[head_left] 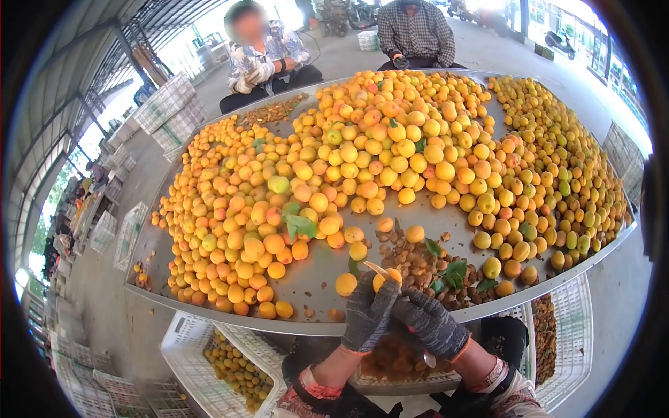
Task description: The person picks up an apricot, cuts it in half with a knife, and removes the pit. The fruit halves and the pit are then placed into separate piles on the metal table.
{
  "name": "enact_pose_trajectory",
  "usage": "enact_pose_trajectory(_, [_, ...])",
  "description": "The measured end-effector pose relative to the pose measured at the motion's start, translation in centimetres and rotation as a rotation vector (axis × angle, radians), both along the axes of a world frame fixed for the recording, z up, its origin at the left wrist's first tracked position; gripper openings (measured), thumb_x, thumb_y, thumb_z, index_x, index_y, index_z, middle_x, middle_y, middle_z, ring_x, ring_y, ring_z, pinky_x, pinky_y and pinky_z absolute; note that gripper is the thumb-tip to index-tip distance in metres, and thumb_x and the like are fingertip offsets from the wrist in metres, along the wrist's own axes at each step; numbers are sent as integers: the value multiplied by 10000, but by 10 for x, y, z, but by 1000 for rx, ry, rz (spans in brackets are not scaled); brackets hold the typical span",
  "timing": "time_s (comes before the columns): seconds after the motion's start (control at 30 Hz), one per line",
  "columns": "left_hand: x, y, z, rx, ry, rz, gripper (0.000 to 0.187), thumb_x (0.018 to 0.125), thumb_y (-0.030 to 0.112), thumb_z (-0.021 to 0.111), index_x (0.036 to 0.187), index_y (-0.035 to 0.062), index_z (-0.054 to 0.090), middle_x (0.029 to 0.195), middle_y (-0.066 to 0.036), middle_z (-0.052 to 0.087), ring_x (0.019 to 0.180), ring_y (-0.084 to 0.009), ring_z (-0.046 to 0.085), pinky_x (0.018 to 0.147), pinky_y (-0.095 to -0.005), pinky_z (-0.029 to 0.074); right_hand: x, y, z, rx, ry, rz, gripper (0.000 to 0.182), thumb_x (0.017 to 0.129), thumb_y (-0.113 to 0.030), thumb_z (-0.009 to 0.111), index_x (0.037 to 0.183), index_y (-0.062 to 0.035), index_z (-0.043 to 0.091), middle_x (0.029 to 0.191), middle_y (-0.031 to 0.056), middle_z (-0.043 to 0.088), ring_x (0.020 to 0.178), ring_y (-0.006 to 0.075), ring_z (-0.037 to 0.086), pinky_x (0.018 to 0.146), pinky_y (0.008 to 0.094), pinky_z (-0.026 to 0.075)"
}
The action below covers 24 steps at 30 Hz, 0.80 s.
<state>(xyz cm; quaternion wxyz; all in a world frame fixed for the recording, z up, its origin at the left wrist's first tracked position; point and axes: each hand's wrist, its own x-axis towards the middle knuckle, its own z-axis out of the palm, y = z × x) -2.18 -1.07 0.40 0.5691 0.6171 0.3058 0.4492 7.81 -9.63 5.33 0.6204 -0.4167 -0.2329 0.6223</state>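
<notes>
Left hand: your gloved left hand (369, 313) is above the worktop's near edge, its grip pinching an orange fruit (380, 282) between thumb and fingers; a pale strip (375, 267) juts up beside that fruit.
Right hand: your gloved right hand (432, 326) is just beside the left, fingers curled; you show a small metal piece (429, 359) below it, but I cannot tell whether this grip is closed on it.
Worktop: bare metal of the worktop (418, 212) shows between the heaps, with a raised rim along your near edge.
Main heap: orange and yellow fruits (390, 150) spread from the far edge to the near left corner.
Right side: smaller, greener fruits (557, 139) run along the right edge.
Pits: a brown pile of pits (411, 261) lies near the middle of the near edge, just beyond your hands, with green leaves (456, 272) on it.
Crates: below the near edge, a white crate (185, 331) at your left holds small fruits; another crate (571, 327) at your right holds brown pieces (545, 334).
Across: two people (417, 35) sit at the far edge.
</notes>
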Motion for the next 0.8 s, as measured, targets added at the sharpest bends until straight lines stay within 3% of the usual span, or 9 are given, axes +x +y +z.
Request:
enact_pose_trajectory(0.17, [0,10,11,-264,-3,-60,253,853,240,527,954,9,549,797,-54,559,698,-126,526,607,-269,435,1,-1,-5,-98,50,-15,250,832,-103,555,1067,-25,521,928,9,568,839,79,528,749,211,436])
enact_pose_trajectory(0.3, [-11,25,22,-533,-146,1,353,871,333,471,1012,19,549,856,-53,564,751,-127,546,689,-262,455,27,-9,5,-66,-340,-115,289,798,-72,589,1076,-33,519,906,2,573,819,61,529,735,208,439])
enact_pose_trajectory(0.33, [-16,26,27,-440,58,-59,325,892,277,452,1013,-14,529,873,-96,579,786,-146,567,727,-262,457,32,-9,7,4,-537,-199,319,776,-52,609,1082,-38,518,900,-1,574,813,60,529,731,208,441])
enact_pose_trajectory(0.43, [-15,19,-2,-284,77,-240,362,889,260,460,1093,-36,498,992,-133,560,895,-171,546,810,-281,431,38,-1,9,121,-874,-172,404,722,-15,656,1098,-49,513,927,3,578,815,56,530,728,210,444])
enact_pose_trajectory(0.5, [-11,13,-4,-392,64,-336,358,887,220,460,1143,-29,479,1078,-163,530,995,-211,512,867,-308,400,29,3,12,144,-772,-172,475,689,-14,688,1123,-49,499,1017,27,561,880,88,526,777,247,442])
enact_pose_trajectory(0.57, [-10,5,-7,79,204,-329,318,886,200,456,1118,-13,497,1090,-165,523,999,-212,512,867,-313,401,28,6,4,239,-786,-80,511,688,-21,695,1149,-41,475,1089,56,529,957,127,502,836,292,423])
enact_pose_trajectory(0.7, [-4,4,-24,358,310,-223,301,889,211,448,1096,2,508,1066,-148,535,1000,-205,508,865,-315,400,27,13,-13,278,-869,-136,560,671,-130,722,1160,-40,465,1067,115,537,959,207,530,822,328,428])
enact_pose_trajectory(0.77, [1,0,-14,-147,116,-186,321,897,259,427,1084,12,510,1028,-127,540,950,-185,509,847,-300,401,20,13,-20,232,-897,-183,551,664,-139,726,1140,-37,467,1048,119,538,940,219,536,810,333,434])
enact_pose_trajectory(0.8, [2,1,-18,-147,117,-184,321,897,259,427,1084,12,510,1028,-127,540,950,-185,509,847,-300,401,16,14,-23,185,-925,-236,542,657,-147,730,1120,-34,470,1028,123,540,921,230,541,798,337,439])
